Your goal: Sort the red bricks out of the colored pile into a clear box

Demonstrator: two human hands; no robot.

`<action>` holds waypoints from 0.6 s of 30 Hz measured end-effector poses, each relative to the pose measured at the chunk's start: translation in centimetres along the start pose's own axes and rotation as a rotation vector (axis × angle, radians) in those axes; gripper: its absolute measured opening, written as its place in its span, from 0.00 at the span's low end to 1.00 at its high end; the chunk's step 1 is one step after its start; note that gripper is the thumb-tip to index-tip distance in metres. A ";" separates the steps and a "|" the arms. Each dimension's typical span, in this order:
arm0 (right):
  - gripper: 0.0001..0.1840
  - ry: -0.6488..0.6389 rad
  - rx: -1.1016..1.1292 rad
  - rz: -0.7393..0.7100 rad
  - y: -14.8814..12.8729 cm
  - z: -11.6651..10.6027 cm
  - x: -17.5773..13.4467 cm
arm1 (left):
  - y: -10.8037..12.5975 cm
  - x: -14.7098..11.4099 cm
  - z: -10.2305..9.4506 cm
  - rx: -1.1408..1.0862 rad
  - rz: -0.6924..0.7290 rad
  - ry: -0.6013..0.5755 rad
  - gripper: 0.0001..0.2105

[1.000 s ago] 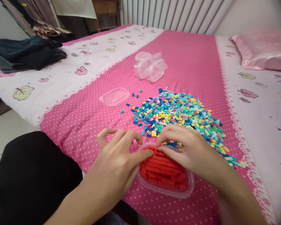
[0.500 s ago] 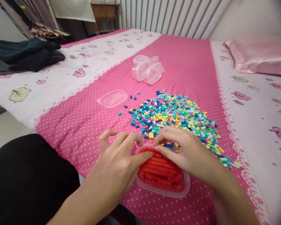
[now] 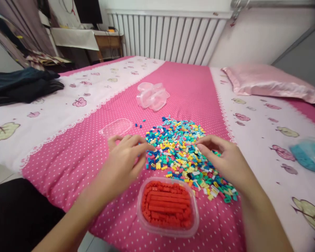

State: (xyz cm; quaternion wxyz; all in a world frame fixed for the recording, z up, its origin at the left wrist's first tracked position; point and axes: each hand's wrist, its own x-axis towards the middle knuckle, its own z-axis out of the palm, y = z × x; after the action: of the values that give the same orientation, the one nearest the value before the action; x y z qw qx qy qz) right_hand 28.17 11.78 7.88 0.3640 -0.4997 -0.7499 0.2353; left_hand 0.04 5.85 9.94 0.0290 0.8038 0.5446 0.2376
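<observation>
A clear plastic tub (image 3: 141, 213) packed with red toy bricks (image 3: 168, 204) stands on the bed in front of me; neither hand touches it. Beyond it spreads a loose heap of small multicoloured bricks (image 3: 178, 140). My left hand (image 3: 127, 155), slightly blurred, is open, its fingers stretched toward the heap's left side. Over the heap's right side is my right hand (image 3: 223, 155), thumb and index fingertip drawn close together. Anything between those tips is too small to make out.
A clear lid (image 3: 116, 128) lies left of the heap, with several clear containers (image 3: 152, 97) farther back. At the right edge sits a tub of blue pieces (image 3: 311, 154). A pink pillow (image 3: 270, 84) and dark folded clothes (image 3: 22, 85) lie on the bed.
Both hands have left the red-filled tub and moved forward to the heap, uncovering the tub. My view has tilted up and turned right, bringing the blue-filled tub into sight.
</observation>
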 end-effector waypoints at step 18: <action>0.21 -0.583 0.050 -0.317 -4.7 2.9 -1.9 | -4.2 7.9 7.2 -0.094 -0.074 0.106 0.11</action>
State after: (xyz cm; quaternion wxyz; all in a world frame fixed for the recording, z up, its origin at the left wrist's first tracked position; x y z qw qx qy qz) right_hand 23.65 8.24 8.82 0.1781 -0.2795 -0.8849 0.3272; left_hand 1.72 16.15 5.05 0.0467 0.7671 0.5629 0.3041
